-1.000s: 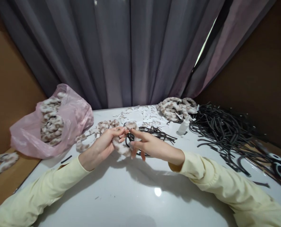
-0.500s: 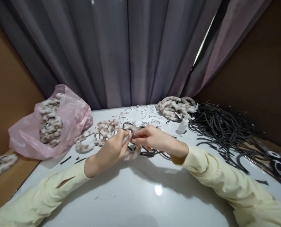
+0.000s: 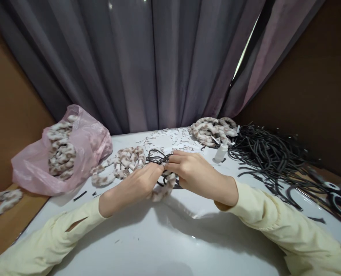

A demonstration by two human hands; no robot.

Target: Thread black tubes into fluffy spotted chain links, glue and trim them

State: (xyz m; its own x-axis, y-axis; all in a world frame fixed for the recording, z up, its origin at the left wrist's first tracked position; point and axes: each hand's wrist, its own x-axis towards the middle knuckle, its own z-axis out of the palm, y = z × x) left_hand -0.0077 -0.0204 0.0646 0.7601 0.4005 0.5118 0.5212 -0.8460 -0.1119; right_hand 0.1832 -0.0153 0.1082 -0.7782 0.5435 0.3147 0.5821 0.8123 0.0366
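Note:
My left hand [image 3: 140, 182] and my right hand [image 3: 193, 168] meet above the white table, fingers pinched together and touching. Both are closed on a furry white-and-brown tube [image 3: 162, 193], which curves down below the fingers. The end in my fingertips is hidden behind them. Black cords [image 3: 157, 156] lie in loops just behind and beneath the hands. To the left, close to my left hand, rests a pile of similar furry tubes [image 3: 128, 159].
A pink plastic bag [image 3: 92, 153] full of furry tubes stands at left. White scraps [image 3: 173, 140] lie at the back. Further right are coiled furry tubes [image 3: 206, 130], a small white bottle [image 3: 221, 151], a heap of black cords [image 3: 271, 153] and scissors [image 3: 338, 199].
My hands have drawn together and turned, backs now facing up, fingertips meeting. The tube's hanging part has shifted slightly right and down. My right forearm has moved slightly toward me.

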